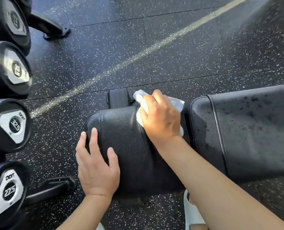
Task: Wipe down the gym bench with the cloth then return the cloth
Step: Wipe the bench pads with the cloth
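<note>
Across the speckled black rubber floor [171, 52] stretches the black padded leather desk [126, 140], its seat pad steadied, I judge, by the left hand [97, 168] with fingers spread flat, while the right hand [161, 118] presses the crumpled white cloth [142, 101], fingers curled round it

Most of the cloth [142, 100] lay hidden under the right grip [161, 117], only its edges showing beyond the fingers and beside the wrist. Right of that grip, the table [247, 130] ran off the picture's edge. Left of the left grip [96, 170], the dumbbells [13, 127] were cut off, their lettering blurred.
</note>
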### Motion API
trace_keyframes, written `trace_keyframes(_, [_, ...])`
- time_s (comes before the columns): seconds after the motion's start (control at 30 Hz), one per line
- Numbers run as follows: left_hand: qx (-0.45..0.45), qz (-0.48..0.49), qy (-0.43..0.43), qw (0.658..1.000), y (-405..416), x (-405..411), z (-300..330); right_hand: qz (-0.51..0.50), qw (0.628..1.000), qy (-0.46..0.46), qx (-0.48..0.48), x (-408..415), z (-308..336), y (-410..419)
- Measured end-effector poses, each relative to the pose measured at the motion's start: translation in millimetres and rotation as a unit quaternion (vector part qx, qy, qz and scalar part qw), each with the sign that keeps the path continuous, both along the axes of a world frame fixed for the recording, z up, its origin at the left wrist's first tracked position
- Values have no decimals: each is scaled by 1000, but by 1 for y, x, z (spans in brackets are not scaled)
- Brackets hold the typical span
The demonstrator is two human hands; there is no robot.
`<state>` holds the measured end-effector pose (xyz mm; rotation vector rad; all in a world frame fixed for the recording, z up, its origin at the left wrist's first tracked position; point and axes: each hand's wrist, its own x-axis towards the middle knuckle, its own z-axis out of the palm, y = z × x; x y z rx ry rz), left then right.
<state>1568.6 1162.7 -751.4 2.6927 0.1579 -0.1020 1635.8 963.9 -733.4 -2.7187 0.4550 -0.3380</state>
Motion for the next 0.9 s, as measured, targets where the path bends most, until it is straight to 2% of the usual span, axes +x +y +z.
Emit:
trace_keyframes(0.13, [6,-3,-2,1000,-1,-1,0,88,996,-23,-19,-38,0,-4])
trace_keyframes(0.3, [12,-1,-5,1000,-2,0,-1,154,988,-16,14,-167,-17,2])
trace_keyframes(0.37, [14,-3,-6,1000,0,0,-4,180,983,-17,12,-184,-21,3])
trace_keyframes(0.47, [15,-7,-10,1000,1,0,-6,175,984,-33,-12,-136,-16,-2])
trace_keyframes(0.57, [16,-8,-14,1000,3,0,-7,101,994,-47,0,-45,-10,-6])
trace_keyframes(0.7, [15,-8,-14,1000,2,0,-7,86,996,21,12,43,-4,-4])
trace_keyframes(0.8, [18,-6,-11,1000,3,1,-8,91,996,9,-2,31,0,2])
trace_keyframes(0.9, [17,-9,-13,1000,3,0,-8,159,987,-15,-6,-54,-3,25])
